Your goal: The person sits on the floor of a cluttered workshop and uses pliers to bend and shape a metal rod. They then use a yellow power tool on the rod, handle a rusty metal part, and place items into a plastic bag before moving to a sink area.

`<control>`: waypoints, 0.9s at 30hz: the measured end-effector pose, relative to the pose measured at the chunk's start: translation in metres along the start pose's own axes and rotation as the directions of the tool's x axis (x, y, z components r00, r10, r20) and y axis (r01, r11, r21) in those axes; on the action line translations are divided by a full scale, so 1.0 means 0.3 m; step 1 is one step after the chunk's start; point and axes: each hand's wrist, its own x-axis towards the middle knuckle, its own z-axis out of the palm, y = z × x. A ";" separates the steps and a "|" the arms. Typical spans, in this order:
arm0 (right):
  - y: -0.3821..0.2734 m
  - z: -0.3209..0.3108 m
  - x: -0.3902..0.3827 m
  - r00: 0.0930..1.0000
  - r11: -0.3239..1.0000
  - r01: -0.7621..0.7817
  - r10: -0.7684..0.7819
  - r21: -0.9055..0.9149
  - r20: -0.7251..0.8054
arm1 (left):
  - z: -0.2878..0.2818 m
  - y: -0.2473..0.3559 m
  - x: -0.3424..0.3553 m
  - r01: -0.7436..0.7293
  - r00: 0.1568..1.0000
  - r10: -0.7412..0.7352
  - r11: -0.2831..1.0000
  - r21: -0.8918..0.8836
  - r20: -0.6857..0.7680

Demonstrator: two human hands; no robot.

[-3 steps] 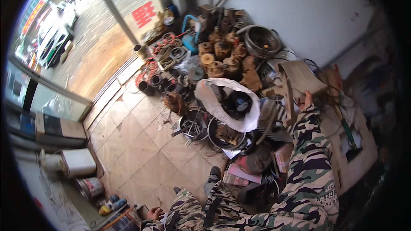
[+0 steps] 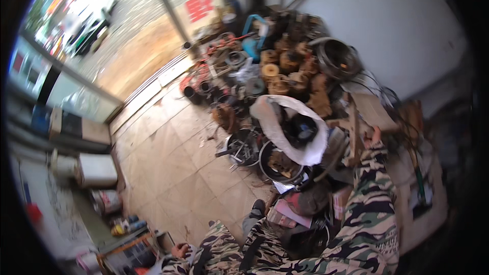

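Note:
My right hand (image 2: 374, 135), at the end of a camouflage sleeve, reaches out to the right and grips what looks like a small wooden stool (image 2: 353, 128). A flat board forms its top, and an upright wooden piece stands beside my fingers. At the lower left my left hand (image 2: 181, 250) is low beside my thigh, near a small box-like tray, its fingers loosely bent and nothing visible in them. Left of the stool stands a white sack (image 2: 317, 148) with dark parts inside. A round pan of rusty parts (image 2: 264, 164) sits just below the sack.
Rusty motor parts (image 2: 289, 61) and a metal basin (image 2: 337, 57) crowd the wall. A bowl of metal tools (image 2: 243, 145) stands on the tiled floor (image 2: 168, 173). A green-handled tool (image 2: 420, 186) lies at right. Boxes and cans line the left side, by a glass door.
The whole view has swung left, so the scene sits farther right and slightly lower in the picture. My right hand stays at the wooden stool.

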 end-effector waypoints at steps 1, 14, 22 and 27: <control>0.127 0.059 -0.001 1.000 0.999 -0.005 0.004 0.034 0.016 | -0.044 -0.051 -0.054 0.002 0.999 -0.003 1.000 -0.019 -0.047; 0.730 0.230 0.009 0.830 0.118 -0.440 0.432 -0.890 -0.353 | -0.062 -0.262 -0.032 0.024 0.993 -0.054 0.965 -0.260 -0.108; 1.513 0.305 -1.157 0.860 0.426 -0.021 0.469 -0.905 0.201 | -0.223 -0.305 0.028 0.027 0.921 -0.270 0.762 -0.647 -0.280; 1.642 0.683 -1.506 0.809 0.325 0.112 0.519 -0.939 0.277 | -0.447 -0.261 0.352 -0.091 0.931 -0.214 0.651 -0.754 -0.297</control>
